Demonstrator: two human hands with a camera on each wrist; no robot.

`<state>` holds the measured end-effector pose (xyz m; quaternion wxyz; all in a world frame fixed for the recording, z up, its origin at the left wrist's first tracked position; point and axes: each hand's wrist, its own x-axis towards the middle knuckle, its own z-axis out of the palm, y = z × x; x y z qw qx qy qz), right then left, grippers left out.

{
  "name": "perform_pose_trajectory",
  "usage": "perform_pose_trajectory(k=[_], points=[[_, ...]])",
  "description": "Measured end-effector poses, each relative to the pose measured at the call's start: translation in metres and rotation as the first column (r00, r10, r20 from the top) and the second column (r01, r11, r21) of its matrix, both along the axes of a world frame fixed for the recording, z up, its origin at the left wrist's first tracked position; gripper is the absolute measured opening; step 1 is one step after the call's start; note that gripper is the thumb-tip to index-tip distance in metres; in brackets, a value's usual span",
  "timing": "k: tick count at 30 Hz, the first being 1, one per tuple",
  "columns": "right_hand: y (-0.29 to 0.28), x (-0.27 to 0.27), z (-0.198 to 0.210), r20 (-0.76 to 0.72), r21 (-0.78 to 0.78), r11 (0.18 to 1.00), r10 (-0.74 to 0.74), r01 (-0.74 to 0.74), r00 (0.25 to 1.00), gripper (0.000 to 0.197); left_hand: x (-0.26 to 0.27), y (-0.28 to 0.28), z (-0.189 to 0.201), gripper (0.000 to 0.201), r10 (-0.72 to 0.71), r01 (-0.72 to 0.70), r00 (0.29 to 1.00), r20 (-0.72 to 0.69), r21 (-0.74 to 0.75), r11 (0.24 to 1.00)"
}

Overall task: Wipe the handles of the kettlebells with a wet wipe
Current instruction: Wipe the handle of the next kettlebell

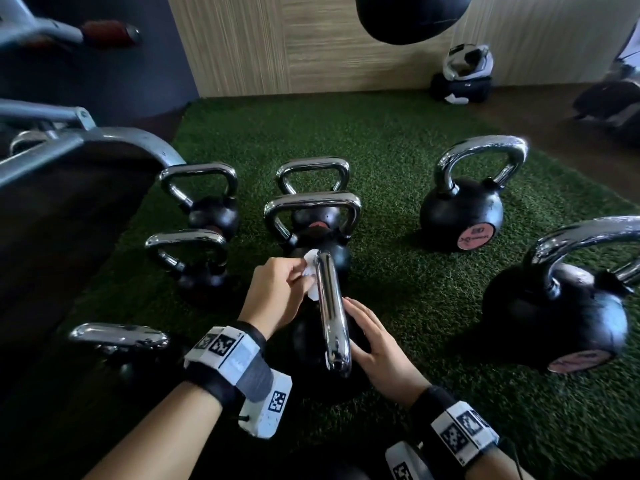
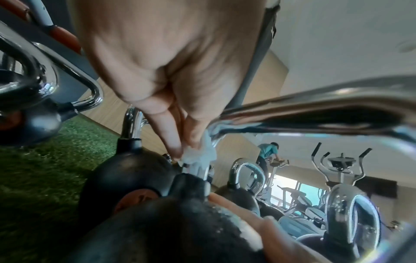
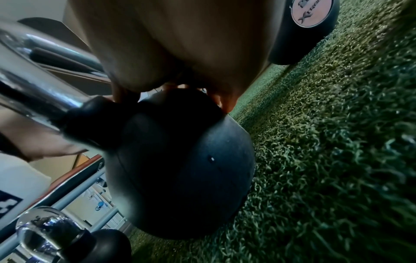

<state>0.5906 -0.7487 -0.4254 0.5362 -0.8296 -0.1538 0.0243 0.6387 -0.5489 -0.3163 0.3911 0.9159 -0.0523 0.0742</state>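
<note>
A black kettlebell with a chrome handle stands on the green turf right in front of me. My left hand pinches a white wet wipe against the far left bend of that handle; the left wrist view shows the wet wipe wrapped on the handle's far leg. My right hand lies flat with straight fingers on the black ball just right of the handle. In the right wrist view its palm covers the top of the ball.
Several more chrome-handled kettlebells stand around: two at the left, two straight ahead, two larger ones at the right. A metal rack fills the left. A bag with a helmet sits by the wooden wall.
</note>
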Motion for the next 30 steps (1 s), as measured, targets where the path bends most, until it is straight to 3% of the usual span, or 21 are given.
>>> perform_pose_trajectory(k=[3, 6, 11, 14, 17, 19, 23, 25, 27, 30], points=[[0.000, 0.000, -0.001, 0.013, 0.015, 1.000, 0.002, -0.002, 1.000, 0.082, 0.001, 0.004, 0.006, 0.029, -0.073, 0.070, 0.996, -0.048, -0.051, 0.996], [0.001, -0.001, -0.002, 0.027, 0.030, 1.000, -0.002, 0.002, 1.000, 0.076, -0.014, 0.012, 0.015, 0.047, -0.159, 0.157, 0.987, -0.002, -0.132, 0.979], [0.000, -0.001, -0.001, 0.026, 0.033, 0.999, -0.003, 0.003, 1.000, 0.072, -0.035, 0.013, 0.035, 0.023, -0.170, 0.174, 0.985, 0.038, -0.180, 0.968], [0.001, -0.002, -0.001, 0.029, 0.041, 0.999, -0.008, 0.007, 1.000, 0.072, -0.032, 0.016, 0.042, 0.005, -0.173, 0.146, 0.982, -0.075, -0.274, 0.950], [0.002, -0.002, 0.000, 0.037, 0.045, 0.999, -0.013, 0.011, 0.999, 0.071, -0.040, 0.024, 0.047, 0.026, -0.353, 0.245, 0.902, -0.248, -0.380, 0.892], [0.001, -0.002, 0.002, 0.037, 0.040, 0.999, -0.007, 0.005, 0.999, 0.071, -0.044, 0.026, 0.047, 0.030, -0.402, 0.262, 0.874, -0.273, -0.433, 0.863], [0.002, -0.003, 0.006, 0.044, 0.041, 0.999, -0.002, 0.001, 0.999, 0.071, -0.049, 0.027, 0.041, 0.039, -0.381, 0.241, 0.893, -0.238, -0.463, 0.853], [0.002, -0.004, 0.006, 0.045, 0.040, 0.999, -0.003, 0.001, 0.999, 0.071, -0.057, 0.029, 0.039, 0.017, -0.489, 0.338, 0.830, -0.269, -0.455, 0.824], [0.001, -0.004, 0.007, 0.039, 0.025, 1.000, 0.003, -0.004, 0.999, 0.072, -0.067, 0.032, 0.036, 0.021, -0.540, 0.406, 0.786, -0.300, -0.408, 0.818], [0.001, -0.004, 0.008, 0.026, 0.021, 1.000, 0.010, -0.011, 1.000, 0.074, -0.077, 0.030, 0.030, 0.025, -0.480, 0.386, 0.848, -0.225, -0.359, 0.850]])
